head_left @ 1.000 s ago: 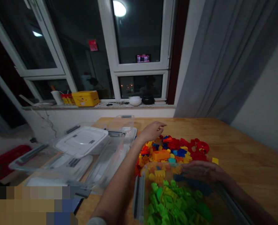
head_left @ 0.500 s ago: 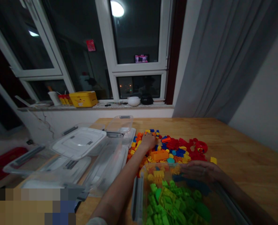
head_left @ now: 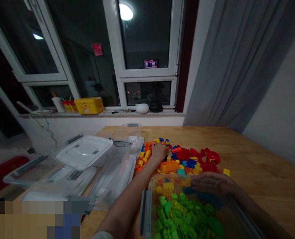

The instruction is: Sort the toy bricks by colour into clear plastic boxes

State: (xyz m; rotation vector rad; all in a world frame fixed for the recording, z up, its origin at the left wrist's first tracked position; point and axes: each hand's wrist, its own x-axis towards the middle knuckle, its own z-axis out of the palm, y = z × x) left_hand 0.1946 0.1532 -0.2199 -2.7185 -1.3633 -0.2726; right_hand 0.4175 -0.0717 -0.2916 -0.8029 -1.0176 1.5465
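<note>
My left hand (head_left: 159, 152) reaches over the far part of a pile of toy building blocks (head_left: 169, 166). Its fingers are spread and bent down onto blocks at the pile's far side; the fingertips are partly hidden. In front of me stands a clear plastic storage box (head_left: 159, 179) with green blocks (head_left: 184, 215) in it. My right hand (head_left: 215, 182) lies against the box's far right side, fingers stretched out, partly seen through the clear plastic. The pile holds orange, yellow and blue blocks, with red pieces (head_left: 209, 159) at its right.
To the left are several clear boxes (head_left: 110, 179) with grey clips and a white lid (head_left: 85, 151) on top. A single yellow block (head_left: 226, 172) lies right of the pile. A yellow box (head_left: 89, 105) and a white bowl (head_left: 142, 108) stand on the windowsill.
My left hand stays at the far part of the pile with only a slight finger shift. My right hand and the box stay put; the view tilts a little.
</note>
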